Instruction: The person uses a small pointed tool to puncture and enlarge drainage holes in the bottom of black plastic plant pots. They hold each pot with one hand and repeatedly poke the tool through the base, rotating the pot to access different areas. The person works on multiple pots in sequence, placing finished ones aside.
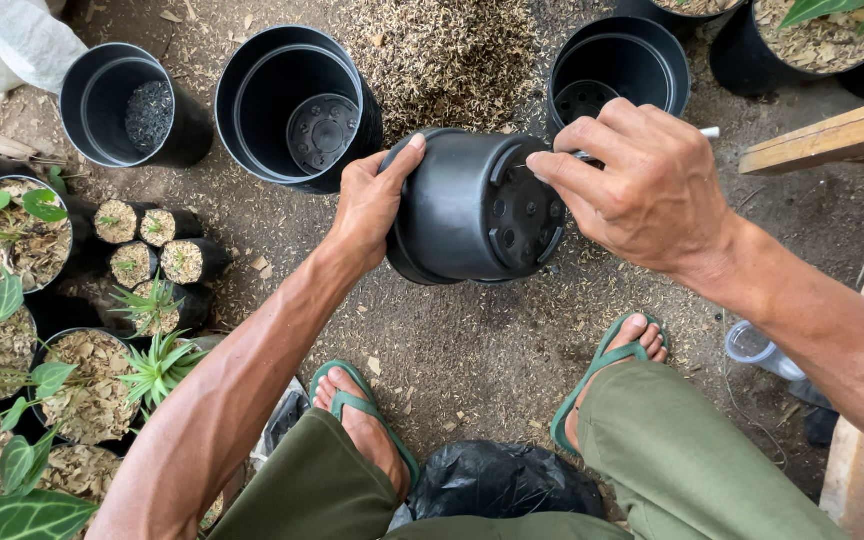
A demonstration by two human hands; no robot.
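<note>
A black plastic plant pot (pixel 462 205) lies on its side in the air above the dirt ground, its holed bottom facing right. My left hand (pixel 372 200) grips its rim side, thumb over the top. My right hand (pixel 642 180) is at the pot's bottom, fingers pinched around a thin tool with a white handle (pixel 709 132) whose tip touches the pot's base edge. My feet in green sandals rest on the ground below.
Three empty black pots (pixel 297 105) (pixel 127 105) (pixel 620 70) stand behind, beside a pile of dry husk (pixel 447 55). Small planted bags (pixel 147 245) and potted seedlings (pixel 92 385) crowd the left. Wooden planks (pixel 832 135) are at right, a black plastic bag (pixel 502 480) between my feet.
</note>
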